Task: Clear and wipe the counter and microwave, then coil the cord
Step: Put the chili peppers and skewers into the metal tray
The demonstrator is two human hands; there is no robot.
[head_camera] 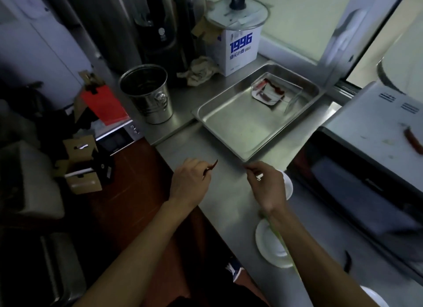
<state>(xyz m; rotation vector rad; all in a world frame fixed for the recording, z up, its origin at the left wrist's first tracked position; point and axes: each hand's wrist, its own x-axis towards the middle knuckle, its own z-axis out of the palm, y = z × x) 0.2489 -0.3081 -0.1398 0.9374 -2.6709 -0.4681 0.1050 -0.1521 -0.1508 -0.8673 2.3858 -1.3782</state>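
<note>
Both bare forearms reach in from six o'clock over the grey stainless steel counter point(231, 192), backs of the hands turned up. The left hand point(188, 184) hovers near the counter's left edge, fingers curled under and pinching a thin dried red chilli pepper point(211, 167) whose tip pokes out toward one o'clock. The right hand point(266, 184) sits just to its three o'clock, well apart from it, fingers bunched together around something thin and pale at its fingertips; I cannot tell what that is. Part of this hand covers a small round white plate point(288, 185), and a second white plate point(269, 247) lies under the right forearm with a pale green stalk point(278, 232) across it.

At twelve o'clock from the hands rests a shallow rectangular steel tray point(229, 121) holding a clear square container point(275, 89) with red chillies inside. At ten o'clock stands a ribbed metal bucket point(146, 94). The white microwave point(377, 114) fills the three o'clock side, dark door facing the counter, a red chilli point(413, 139) lying on its top. A dark chilli point(348, 259) lies on the counter at four o'clock
</note>
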